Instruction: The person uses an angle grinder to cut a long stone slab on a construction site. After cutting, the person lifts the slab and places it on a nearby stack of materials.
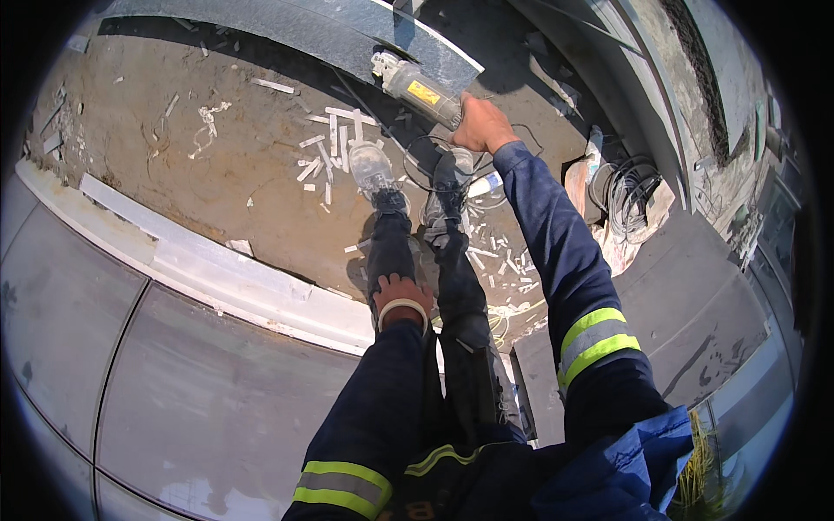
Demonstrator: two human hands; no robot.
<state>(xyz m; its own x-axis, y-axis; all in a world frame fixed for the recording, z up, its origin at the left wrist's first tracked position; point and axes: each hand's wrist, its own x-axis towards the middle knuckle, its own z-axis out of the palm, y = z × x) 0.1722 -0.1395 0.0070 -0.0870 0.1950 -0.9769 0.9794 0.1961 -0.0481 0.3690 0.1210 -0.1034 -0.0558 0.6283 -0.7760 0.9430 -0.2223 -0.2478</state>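
My right hand (479, 126) reaches forward and grips the rear of a grey and yellow angle grinder (415, 87), whose head rests at the edge of a long grey stone slab (304, 30). My left hand (400, 293) lies on my left knee, fingers curled over the dark trouser leg, holding nothing. Both sleeves are dark blue with yellow reflective bands. My two dusty shoes (373, 169) stand on the dirt ground below the grinder. A black power cord (426, 152) loops between the grinder and my feet.
Several white offcut strips (334, 139) litter the brown ground (174, 148). A pale kerb (217, 273) borders grey paving slabs (200, 391) at the lower left. A coil of cable (630, 195) lies on sacking at the right, beside another grey slab (695, 304).
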